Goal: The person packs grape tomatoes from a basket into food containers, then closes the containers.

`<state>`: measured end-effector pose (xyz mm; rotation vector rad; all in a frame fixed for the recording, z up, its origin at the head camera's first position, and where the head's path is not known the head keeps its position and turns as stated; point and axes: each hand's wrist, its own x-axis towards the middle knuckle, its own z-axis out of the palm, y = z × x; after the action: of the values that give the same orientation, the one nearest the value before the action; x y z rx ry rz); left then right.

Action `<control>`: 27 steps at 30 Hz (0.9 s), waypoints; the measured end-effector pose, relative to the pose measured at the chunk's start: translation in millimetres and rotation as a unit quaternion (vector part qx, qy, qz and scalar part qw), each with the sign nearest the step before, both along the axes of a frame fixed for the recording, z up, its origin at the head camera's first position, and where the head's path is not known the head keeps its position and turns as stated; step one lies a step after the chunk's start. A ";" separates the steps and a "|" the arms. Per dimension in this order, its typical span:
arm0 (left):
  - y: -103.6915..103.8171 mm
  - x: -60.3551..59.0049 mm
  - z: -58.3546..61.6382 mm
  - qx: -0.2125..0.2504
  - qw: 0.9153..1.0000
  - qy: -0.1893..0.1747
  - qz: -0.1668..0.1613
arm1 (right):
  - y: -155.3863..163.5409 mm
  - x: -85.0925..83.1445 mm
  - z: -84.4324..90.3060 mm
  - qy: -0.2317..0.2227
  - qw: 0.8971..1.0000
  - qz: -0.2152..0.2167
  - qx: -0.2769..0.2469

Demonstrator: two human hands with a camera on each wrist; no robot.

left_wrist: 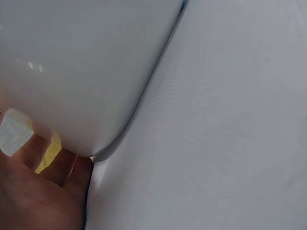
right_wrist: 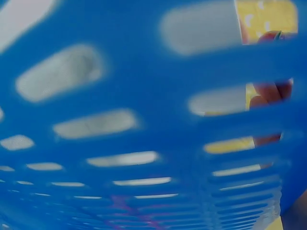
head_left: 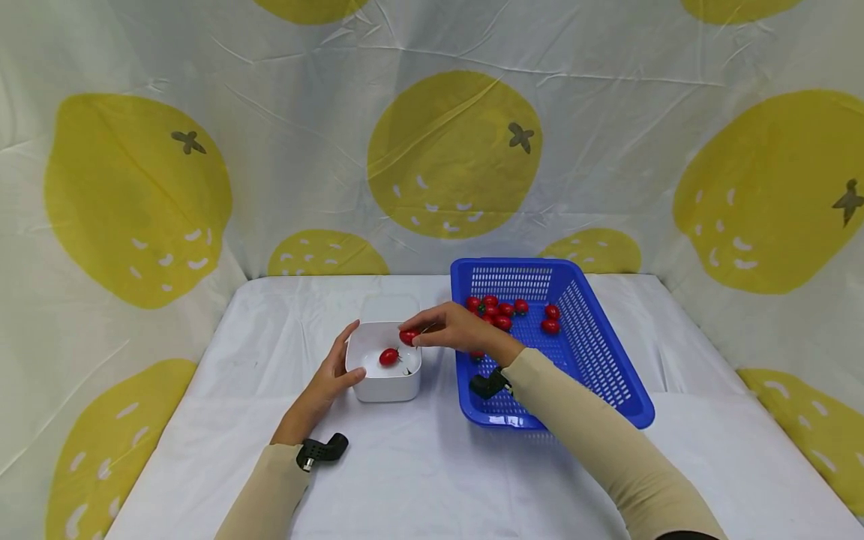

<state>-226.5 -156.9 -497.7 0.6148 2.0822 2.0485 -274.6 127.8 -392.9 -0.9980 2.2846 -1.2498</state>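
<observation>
Left hand (head_left: 328,377) curled on the near-left side of a white container (head_left: 387,389), thumb at the front rim and fingers along the outer wall, so it's gripping the box. Right hand (head_left: 451,327) nearly closed, thumb and fingertips pinching one red tomato (head_left: 408,337) at the container's far right corner, right by the rim (can't tell if it touches). Second tomato (head_left: 388,357) lies inside the container, just left of and nearer than the pinched one. Blue basket (head_left: 597,341) sits under and to the right of the right hand's wrist, more red tomatoes (head_left: 502,322) in it, mostly beyond that wrist; right wrist view is mainly its slotted wall. Pale see-through lid-like piece (head_left: 390,306) beyond the container, between the hands. All on a white-covered worktop (head_left: 405,472).
</observation>
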 end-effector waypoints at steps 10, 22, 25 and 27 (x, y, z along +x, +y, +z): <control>-0.1 1.2 0.5 -0.002 1.000 0.003 -0.001 | -0.2 3.3 -1.5 0.021 1.000 0.014 0.008; 0.8 2.0 1.1 -0.006 1.000 0.003 0.000 | 0.3 2.1 -2.8 0.051 0.998 0.022 0.029; 1.6 2.1 1.5 -0.013 1.000 0.000 0.007 | 0.4 2.4 -2.9 0.053 0.998 0.023 0.028; 2.1 2.0 1.3 -0.025 1.000 -0.003 0.016 | 0.3 2.8 -2.4 0.054 0.998 0.022 0.029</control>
<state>-224.5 -154.8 -496.4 0.5716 2.1463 2.0056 -271.8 128.1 -395.3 -1.1124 2.3521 -1.1319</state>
